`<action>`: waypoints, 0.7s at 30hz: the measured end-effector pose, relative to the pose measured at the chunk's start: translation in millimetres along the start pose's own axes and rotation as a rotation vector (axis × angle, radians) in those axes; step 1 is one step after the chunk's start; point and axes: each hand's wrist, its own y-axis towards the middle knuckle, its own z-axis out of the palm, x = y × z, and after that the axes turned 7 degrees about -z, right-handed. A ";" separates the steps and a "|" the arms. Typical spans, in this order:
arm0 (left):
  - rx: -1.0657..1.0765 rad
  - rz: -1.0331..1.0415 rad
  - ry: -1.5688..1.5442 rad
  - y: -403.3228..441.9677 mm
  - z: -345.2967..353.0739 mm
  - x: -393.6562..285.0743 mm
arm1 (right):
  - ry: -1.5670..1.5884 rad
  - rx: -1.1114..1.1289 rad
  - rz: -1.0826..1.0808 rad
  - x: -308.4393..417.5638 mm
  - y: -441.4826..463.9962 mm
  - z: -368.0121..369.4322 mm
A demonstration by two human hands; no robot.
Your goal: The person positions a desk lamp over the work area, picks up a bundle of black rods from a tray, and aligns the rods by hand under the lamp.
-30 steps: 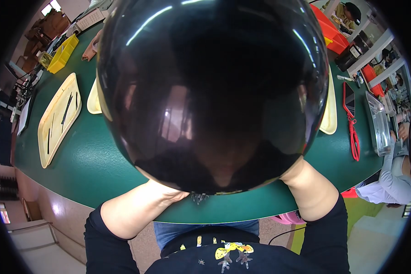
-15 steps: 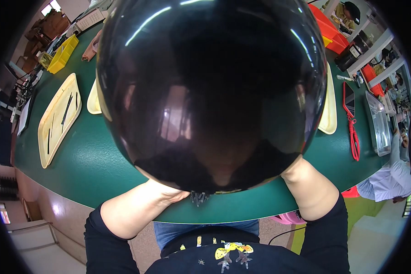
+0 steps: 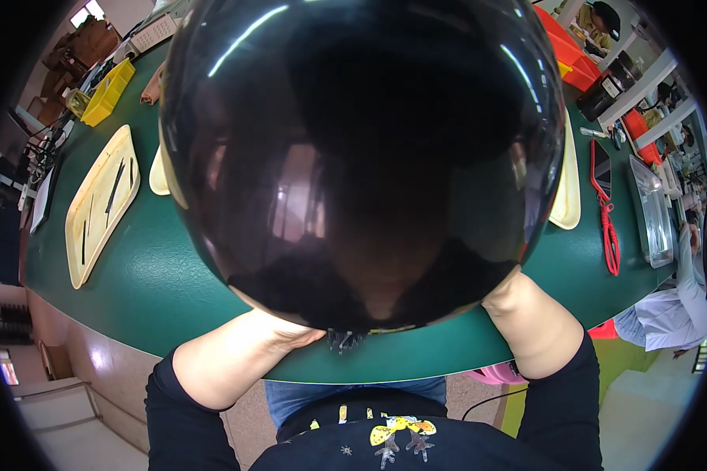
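Note:
A large glossy black rounded thing [image 3: 369, 180] fills the middle of the head view, very close to the camera; its kind I cannot make out. My left hand [image 3: 298, 334] reaches beneath its lower left edge, with only the wrist and heel of the hand showing. My right hand [image 3: 501, 292] goes behind the lower right edge, visible just at the wrist. The fingers of both hands are hidden, so what they hold does not show. Beside my left hand, a cluster of thin, clear spiky pieces [image 3: 344, 340] pokes out below the black edge.
On the green table [image 3: 133, 275], a cream tray [image 3: 82, 212] at left holds several thin dark strips. A yellow bin [image 3: 108, 93] stands behind it. At right lie another cream tray [image 3: 567, 188], a red-cased phone [image 3: 600, 169] and a clear container [image 3: 650, 212]. Other people sit further right.
The black rounded thing appears shifted very slightly left in view. Both forearms keep nearly the same position. A person at the far right has moved an arm a little.

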 end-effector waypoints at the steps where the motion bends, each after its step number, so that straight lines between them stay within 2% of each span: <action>1: 0.003 -0.002 0.003 -0.8 -0.2 0.2 | 0.020 0.006 0.022 5.5 0.3 6.1; 2: 0.007 -0.003 0.007 -1.5 0.3 0.6 | 0.039 0.012 0.043 8.1 0.4 9.7; 3: 0.011 -0.005 0.011 -2.0 1.2 0.4 | 0.006 0.045 -0.053 -0.3 0.4 11.7; 4: -0.038 -0.019 0.038 -3.3 4.7 -1.2 | -0.009 0.028 0.140 5.2 -0.5 10.8; 6: -0.124 -0.052 0.093 -5.9 18.0 -6.1 | -0.134 0.105 0.095 0.9 3.8 23.3; 7: 0.008 0.112 0.117 -3.7 26.2 -5.4 | 0.234 0.184 0.084 -3.8 4.5 17.0; 8: -0.072 0.157 0.276 -8.6 40.6 -9.9 | 0.164 0.301 0.055 2.0 10.2 8.8; 10: -0.059 0.199 0.557 -8.6 46.9 -11.3 | 0.140 -0.016 -0.146 -21.2 11.1 -3.9; 12: 0.042 0.382 0.478 -8.2 41.4 1.9 | -0.039 -0.086 -0.155 16.6 10.0 -5.6; 13: 0.087 0.539 0.619 -5.0 38.8 6.8 | -0.114 -0.114 -0.154 28.6 12.1 -3.7; 14: 0.117 0.703 0.758 -1.4 36.4 8.3 | -0.300 -0.289 -0.355 19.1 16.3 -6.9; 15: 0.230 0.742 0.905 -0.3 34.3 4.9 | -0.648 -0.301 -0.544 29.0 17.7 -12.8; 16: 0.251 0.658 0.918 -0.2 39.6 2.1 | -0.992 -0.301 -0.729 42.2 20.4 -20.0; 17: 0.240 0.622 0.953 0.7 39.5 3.3 | -1.340 -0.343 -0.703 58.3 17.2 -21.7; 20: 0.152 0.555 0.931 -2.1 43.4 7.3 | -1.890 -0.528 -0.507 70.2 19.1 -54.3; 21: 0.123 0.519 0.861 -2.6 39.6 12.1 | -1.911 -0.486 -0.398 66.0 17.0 -59.4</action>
